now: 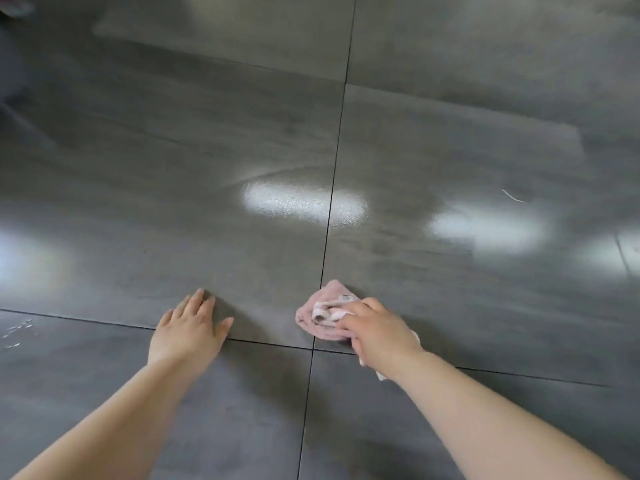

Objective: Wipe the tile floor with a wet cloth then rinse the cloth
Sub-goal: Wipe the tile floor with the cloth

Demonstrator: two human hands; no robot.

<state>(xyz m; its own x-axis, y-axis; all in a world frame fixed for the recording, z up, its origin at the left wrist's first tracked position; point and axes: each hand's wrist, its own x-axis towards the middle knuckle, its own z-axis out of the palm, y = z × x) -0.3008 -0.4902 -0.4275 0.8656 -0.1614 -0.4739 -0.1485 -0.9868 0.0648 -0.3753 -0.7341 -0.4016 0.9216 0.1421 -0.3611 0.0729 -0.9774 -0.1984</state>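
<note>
Though pink, cloth (320, 328) perhaps soiled.

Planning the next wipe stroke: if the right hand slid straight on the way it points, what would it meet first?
Only bare tile floor: the right hand, gripping the pink cloth, would cross the dark grout line and likely pass just beyond the left hand. The way looks free.

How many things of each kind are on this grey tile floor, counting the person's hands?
Bare hands: 2 (left hand, right hand)
Crumpled pink fabric cloth: 1
Thin white thread-like strand: 1
Total: 4
</note>
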